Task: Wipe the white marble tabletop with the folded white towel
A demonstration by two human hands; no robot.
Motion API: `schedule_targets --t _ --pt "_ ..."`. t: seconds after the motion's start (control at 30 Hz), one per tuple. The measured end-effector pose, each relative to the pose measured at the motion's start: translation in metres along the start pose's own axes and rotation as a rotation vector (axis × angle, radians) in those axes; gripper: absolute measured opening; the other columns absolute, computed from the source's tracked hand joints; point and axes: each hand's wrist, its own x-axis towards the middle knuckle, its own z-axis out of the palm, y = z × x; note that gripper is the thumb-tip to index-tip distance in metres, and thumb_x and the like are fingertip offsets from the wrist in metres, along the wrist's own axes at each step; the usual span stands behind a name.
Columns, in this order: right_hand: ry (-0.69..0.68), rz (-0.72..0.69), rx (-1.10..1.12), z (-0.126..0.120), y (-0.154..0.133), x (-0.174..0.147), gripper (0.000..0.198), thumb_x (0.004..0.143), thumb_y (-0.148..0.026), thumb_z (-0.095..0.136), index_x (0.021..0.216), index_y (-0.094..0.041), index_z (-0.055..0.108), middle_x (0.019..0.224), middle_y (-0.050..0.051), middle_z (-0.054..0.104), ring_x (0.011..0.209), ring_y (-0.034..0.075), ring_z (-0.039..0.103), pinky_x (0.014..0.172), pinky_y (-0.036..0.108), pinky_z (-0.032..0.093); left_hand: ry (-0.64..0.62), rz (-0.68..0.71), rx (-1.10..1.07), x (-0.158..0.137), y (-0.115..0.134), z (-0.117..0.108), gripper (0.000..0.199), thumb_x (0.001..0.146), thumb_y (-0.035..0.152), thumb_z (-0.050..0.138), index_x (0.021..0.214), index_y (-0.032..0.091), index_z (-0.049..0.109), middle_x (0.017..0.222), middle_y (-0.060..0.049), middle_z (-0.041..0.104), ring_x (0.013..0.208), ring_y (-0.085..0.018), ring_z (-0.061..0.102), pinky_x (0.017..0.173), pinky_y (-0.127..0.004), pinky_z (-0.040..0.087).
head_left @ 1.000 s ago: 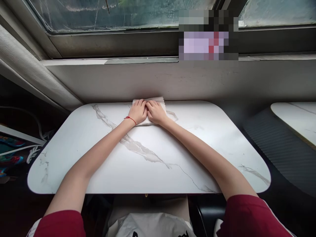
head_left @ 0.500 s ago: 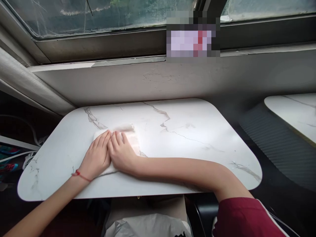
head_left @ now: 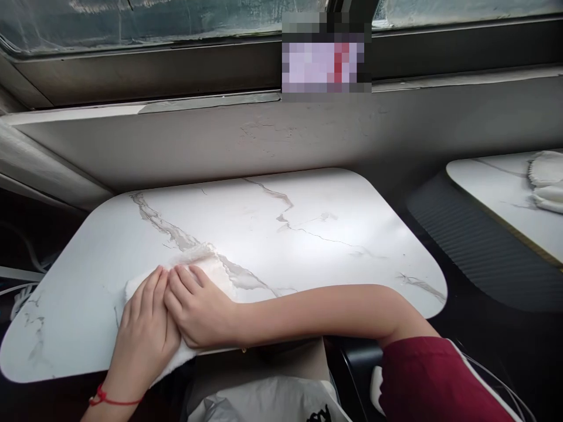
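Note:
A white cloth (head_left: 217, 272) lies on the white marble-patterned table (head_left: 334, 264), its far edge ruffled and its near edge hanging over the table's front. My left hand (head_left: 145, 328), with a red string bracelet at the wrist, presses down on the cloth's left part, fingers together. Beside it, touching it, my right hand (head_left: 200, 310) bears on the cloth with fingers close together and slightly bent. The hands cover the middle of the cloth. My right forearm stretches across the table's near side.
A wall and window frame (head_left: 153, 73) run along the table's far side. At the right, past a dark gap and a ribbed grey surface (head_left: 488, 246), a second marble-patterned table (head_left: 492, 181) bears a crumpled white cloth (head_left: 548, 179). A grey-white bag (head_left: 264, 401) is below the front edge.
Both hands and the cloth have moved toward me and to the left, reaching the table's front edge. The view has shifted, bringing the cloth on the second table into sight.

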Motion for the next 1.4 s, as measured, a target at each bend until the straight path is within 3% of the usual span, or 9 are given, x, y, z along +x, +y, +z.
schedule_targets --t 0.33,0.5,0.63,0.83,1.07,1.2,1.4 --pt "-0.032 -0.002 0.046 0.001 0.015 0.007 0.05 0.097 -0.027 0.04 0.131 0.003 0.06 0.14 0.027 0.061 0.132 0.038 0.055 0.113 0.053 0.044 0.031 -0.014 -0.013 0.009 -0.006 0.01 0.069 0.099 0.027 0.033 0.165 0.021 0.012 0.155 -0.02 0.047 0.142 -0.039 0.049 0.109 -0.054 0.047" --pt "-0.044 0.011 0.09 0.007 0.023 0.011 0.053 0.093 -0.026 0.048 0.133 0.007 0.056 0.141 0.031 0.058 0.135 0.039 0.052 0.115 0.054 0.042 0.027 -0.032 -0.052 0.023 -0.013 0.017 0.068 0.095 0.027 0.037 0.161 0.016 0.025 0.155 -0.02 0.048 0.143 -0.037 0.047 0.113 -0.053 0.044" --pt "-0.053 0.061 0.108 0.016 0.048 0.022 0.051 0.092 -0.022 0.047 0.133 0.007 0.055 0.143 0.031 0.057 0.137 0.039 0.049 0.117 0.055 0.039 -0.036 -0.045 -0.066 0.055 -0.023 0.029 0.06 0.095 0.027 0.035 0.152 0.008 0.041 0.152 -0.022 0.052 0.143 -0.037 0.047 0.116 -0.054 0.04" --pt "-0.111 0.131 0.086 0.025 0.104 0.052 0.043 0.093 -0.019 0.044 0.129 0.001 0.059 0.14 0.025 0.06 0.136 0.035 0.05 0.118 0.048 0.037 -0.056 -0.089 -0.135 0.126 -0.041 0.054 0.059 0.095 0.03 0.032 0.143 0.001 0.05 0.15 -0.025 0.052 0.141 -0.037 0.047 0.117 -0.054 0.037" --pt "-0.149 0.302 -0.047 0.053 0.157 0.103 0.044 0.096 -0.017 0.041 0.137 -0.005 0.054 0.149 0.02 0.055 0.14 0.031 0.046 0.12 0.044 0.032 -0.027 -0.014 -0.263 0.204 -0.1 0.088 0.056 0.09 0.035 0.037 0.135 0.007 0.056 0.144 -0.02 0.058 0.137 -0.033 0.05 0.12 -0.048 0.036" --pt "-0.143 0.268 0.003 0.064 0.188 0.125 0.042 0.097 -0.019 0.041 0.135 -0.01 0.055 0.146 0.017 0.058 0.135 0.029 0.05 0.115 0.042 0.036 -0.01 -0.078 -0.237 0.228 -0.115 0.1 0.051 0.09 0.032 0.038 0.131 0.01 0.057 0.142 -0.02 0.058 0.135 -0.034 0.051 0.118 -0.05 0.036" --pt "-0.097 0.219 0.093 0.075 0.216 0.134 0.04 0.094 -0.019 0.04 0.128 -0.013 0.059 0.137 0.016 0.064 0.125 0.03 0.056 0.107 0.045 0.04 -0.007 -0.157 -0.197 0.241 -0.112 0.105 0.043 0.091 0.027 0.037 0.123 0.01 0.06 0.131 -0.02 0.063 0.124 -0.036 0.055 0.112 -0.05 0.04"
